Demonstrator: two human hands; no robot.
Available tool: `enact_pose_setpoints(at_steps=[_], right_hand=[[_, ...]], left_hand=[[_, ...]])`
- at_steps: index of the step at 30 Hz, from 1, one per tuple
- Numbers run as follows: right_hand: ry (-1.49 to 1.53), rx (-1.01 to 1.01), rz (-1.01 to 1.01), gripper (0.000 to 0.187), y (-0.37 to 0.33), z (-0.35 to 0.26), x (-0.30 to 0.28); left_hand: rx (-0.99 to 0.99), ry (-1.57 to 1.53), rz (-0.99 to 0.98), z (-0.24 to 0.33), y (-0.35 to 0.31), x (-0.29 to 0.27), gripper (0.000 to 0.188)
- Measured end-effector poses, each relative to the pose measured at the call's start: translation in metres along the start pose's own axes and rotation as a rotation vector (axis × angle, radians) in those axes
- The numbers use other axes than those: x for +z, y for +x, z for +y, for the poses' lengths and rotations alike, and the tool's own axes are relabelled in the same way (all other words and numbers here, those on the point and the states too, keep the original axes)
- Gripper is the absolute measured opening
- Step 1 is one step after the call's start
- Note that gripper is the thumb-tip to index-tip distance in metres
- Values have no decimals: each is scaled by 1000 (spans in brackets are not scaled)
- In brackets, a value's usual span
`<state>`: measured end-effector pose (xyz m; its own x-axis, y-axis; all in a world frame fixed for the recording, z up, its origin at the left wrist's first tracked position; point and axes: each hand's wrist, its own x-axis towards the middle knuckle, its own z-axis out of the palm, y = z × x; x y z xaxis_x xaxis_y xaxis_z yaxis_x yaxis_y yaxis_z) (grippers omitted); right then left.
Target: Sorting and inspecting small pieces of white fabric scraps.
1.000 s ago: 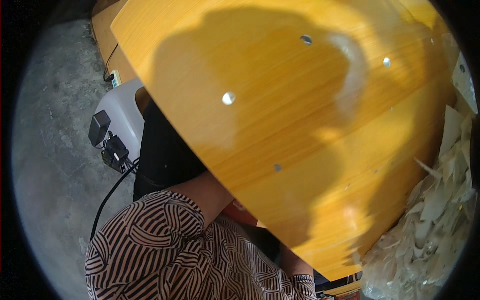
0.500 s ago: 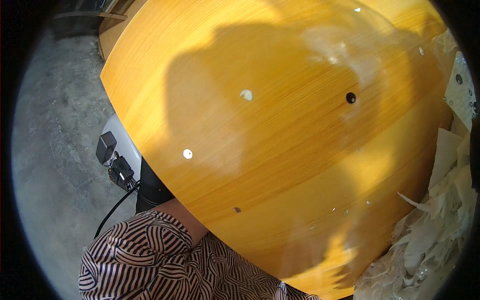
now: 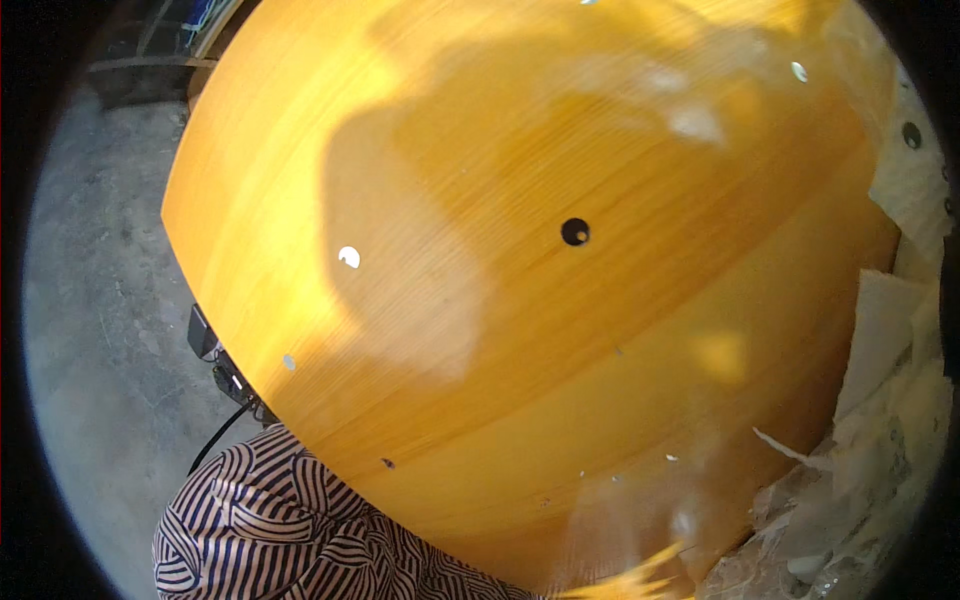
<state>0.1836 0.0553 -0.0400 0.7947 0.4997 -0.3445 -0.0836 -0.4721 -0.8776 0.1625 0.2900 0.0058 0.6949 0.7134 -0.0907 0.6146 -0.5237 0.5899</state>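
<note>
Neither my left hand nor my right hand shows in the head view. Before me a glossy wood-grain tabletop [image 3: 500, 390] fills most of the picture, with a large dark shadow across its middle. One round black disc [image 3: 575, 232] with a small pale spot lies near the centre. Left of it is a white disc [image 3: 349, 258], and lower down, by the left edge, a greyish disc [image 3: 289, 362]. Another small pale disc [image 3: 799, 72] sits at the far right. A dark speck [image 3: 388, 463] and several tiny bits lie nearer to me.
Crumpled scraps of pale, see-through sheet [image 3: 880, 340] are heaped along the right side, some with round spots. Striped patterned cloth [image 3: 260, 510] shows below the table's left edge. Beyond it are black plug-like boxes [image 3: 203, 333] and a black cable [image 3: 218, 435] over the grey floor [image 3: 110, 250].
The view has shifted, so the tabletop and its discs sit further left and lower. A patch of bare skin by the patterned cloth is now hidden behind the table edge.
</note>
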Motion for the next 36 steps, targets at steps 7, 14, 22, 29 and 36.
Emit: enact_pose_setpoints(at_steps=[7,14,22,29,36], right_hand=[[-91,-87,14,35,18,-31,17],[-261,-165,48,35,-10,-49,10],[-380,-229,61,35,-32,-40,27],[-436,-300,57,36,-37,-29,66],[-563,-378,76,36,-32,-59,63]], left_hand=[[13,-25,-6,1,15,-20,23],[21,-130,-30,10,-21,-24,24],[27,-169,-70,-4,-61,-20,25],[30,-154,-87,-30,-86,-26,26],[45,-214,-104,-23,-95,-18,27]])
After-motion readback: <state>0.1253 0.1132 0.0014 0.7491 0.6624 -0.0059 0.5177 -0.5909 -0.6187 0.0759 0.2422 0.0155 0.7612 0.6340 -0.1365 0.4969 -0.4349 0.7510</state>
